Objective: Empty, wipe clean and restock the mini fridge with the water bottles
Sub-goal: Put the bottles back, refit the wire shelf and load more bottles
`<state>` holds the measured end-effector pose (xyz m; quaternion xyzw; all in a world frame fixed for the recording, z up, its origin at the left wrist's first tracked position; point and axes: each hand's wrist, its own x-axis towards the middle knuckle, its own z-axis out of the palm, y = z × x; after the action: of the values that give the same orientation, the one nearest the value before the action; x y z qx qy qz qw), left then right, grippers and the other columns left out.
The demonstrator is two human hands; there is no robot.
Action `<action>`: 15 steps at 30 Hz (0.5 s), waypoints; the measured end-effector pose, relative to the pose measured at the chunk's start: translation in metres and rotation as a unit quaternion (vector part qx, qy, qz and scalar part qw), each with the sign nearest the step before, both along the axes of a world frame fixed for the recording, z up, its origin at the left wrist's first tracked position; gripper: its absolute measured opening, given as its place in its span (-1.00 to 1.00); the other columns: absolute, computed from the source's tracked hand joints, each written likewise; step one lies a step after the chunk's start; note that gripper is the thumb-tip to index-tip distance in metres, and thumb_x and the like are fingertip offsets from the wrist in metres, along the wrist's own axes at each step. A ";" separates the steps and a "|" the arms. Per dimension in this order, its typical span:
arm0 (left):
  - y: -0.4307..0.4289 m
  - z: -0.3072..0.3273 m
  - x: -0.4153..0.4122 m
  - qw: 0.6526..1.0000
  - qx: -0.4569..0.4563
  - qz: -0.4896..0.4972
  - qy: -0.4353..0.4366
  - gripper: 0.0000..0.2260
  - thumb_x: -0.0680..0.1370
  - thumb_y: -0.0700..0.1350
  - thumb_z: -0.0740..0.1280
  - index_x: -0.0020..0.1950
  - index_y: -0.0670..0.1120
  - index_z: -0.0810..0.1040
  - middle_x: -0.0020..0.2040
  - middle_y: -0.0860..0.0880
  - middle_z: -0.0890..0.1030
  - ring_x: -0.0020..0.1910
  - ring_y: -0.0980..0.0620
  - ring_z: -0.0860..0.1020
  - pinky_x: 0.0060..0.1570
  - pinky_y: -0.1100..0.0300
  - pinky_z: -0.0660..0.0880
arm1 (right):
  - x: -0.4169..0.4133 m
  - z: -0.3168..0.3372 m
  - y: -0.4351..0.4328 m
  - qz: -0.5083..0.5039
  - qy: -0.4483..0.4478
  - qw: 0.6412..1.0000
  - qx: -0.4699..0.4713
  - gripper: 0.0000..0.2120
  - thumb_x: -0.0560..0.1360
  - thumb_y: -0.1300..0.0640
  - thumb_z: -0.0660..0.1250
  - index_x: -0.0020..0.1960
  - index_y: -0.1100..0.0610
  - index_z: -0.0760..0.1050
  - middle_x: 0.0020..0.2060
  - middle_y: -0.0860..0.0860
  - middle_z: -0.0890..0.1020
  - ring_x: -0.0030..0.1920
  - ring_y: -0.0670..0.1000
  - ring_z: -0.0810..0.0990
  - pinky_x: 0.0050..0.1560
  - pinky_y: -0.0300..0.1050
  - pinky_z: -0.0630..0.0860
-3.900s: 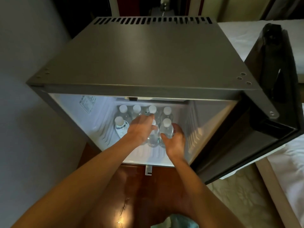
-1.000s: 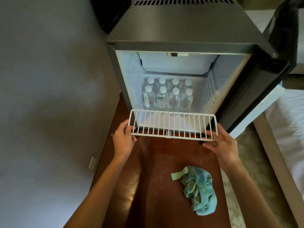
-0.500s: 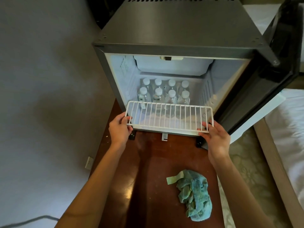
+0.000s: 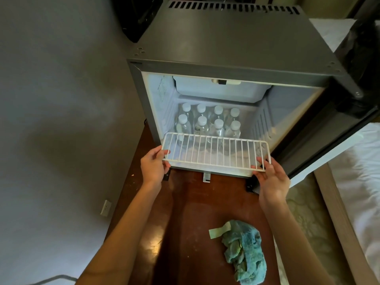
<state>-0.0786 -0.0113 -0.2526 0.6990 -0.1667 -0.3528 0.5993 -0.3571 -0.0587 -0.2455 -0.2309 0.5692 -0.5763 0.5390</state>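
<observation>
Head view: shelf held level

Left hand (image 4: 153,163) and right hand (image 4: 271,177) each grip one end of the wire shelf (image 4: 213,151), likely to hold it level for the rails. Beyond the hands, water bottles (image 4: 207,124) stand inside the mini fridge (image 4: 236,44), so restocking looks done.

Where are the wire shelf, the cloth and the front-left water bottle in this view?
wire shelf (image 4: 216,152), head view, middle of the white rack's bars
cloth (image 4: 244,256), head view, centre of the crumpled blue-green bundle
front-left water bottle (image 4: 183,118), head view, its white cap
</observation>
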 end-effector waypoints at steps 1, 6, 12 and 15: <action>0.001 0.001 0.000 1.000 -0.006 0.001 -0.003 -0.76 0.64 -0.23 0.24 0.29 -0.17 0.54 -0.01 -0.09 0.65 -0.48 0.07 0.42 -0.54 0.24 0.36 | 0.001 0.000 0.001 -0.001 -0.001 1.000 -0.001 -0.68 0.69 0.23 0.14 0.40 0.26 0.42 0.02 0.03 0.69 -0.12 -0.08 0.71 -0.11 -0.24 0.62; 0.001 0.011 0.001 1.000 -0.017 0.002 -0.021 -0.78 0.64 -0.21 0.24 0.26 -0.11 0.56 -0.02 -0.07 0.66 -0.44 0.05 0.43 -0.52 0.24 0.37 | 0.004 -0.001 0.001 -0.008 -0.006 1.000 -0.002 -0.67 0.69 0.22 0.12 0.42 0.26 0.41 0.02 0.01 0.69 -0.07 -0.10 0.71 -0.11 -0.25 0.61; -0.009 0.014 0.001 0.999 -0.017 0.014 0.029 -0.81 0.64 -0.21 0.23 0.21 -0.20 0.54 -0.02 -0.10 0.67 -0.47 0.08 0.41 -0.52 0.23 0.37 | 0.007 0.000 -0.002 -0.013 -0.023 1.000 -0.003 -0.67 0.69 0.22 0.13 0.42 0.26 0.39 0.07 0.06 0.68 -0.02 -0.06 0.70 -0.11 -0.24 0.60; -0.019 0.017 0.002 0.995 -0.024 0.024 0.096 -0.83 0.64 -0.25 0.22 0.15 -0.31 0.53 0.04 -0.19 0.66 -0.50 0.11 0.42 -0.52 0.27 0.39 | 0.010 0.001 -0.005 -0.018 -0.034 0.999 -0.002 -0.65 0.69 0.24 0.13 0.45 0.27 0.35 0.14 0.13 0.65 -0.04 -0.04 0.70 -0.10 -0.21 0.60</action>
<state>-0.0764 -0.0303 -0.2360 0.6510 -0.1006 -0.3996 0.6374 -0.3475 -0.0640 -0.2448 -0.2018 0.5533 -0.5949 0.5471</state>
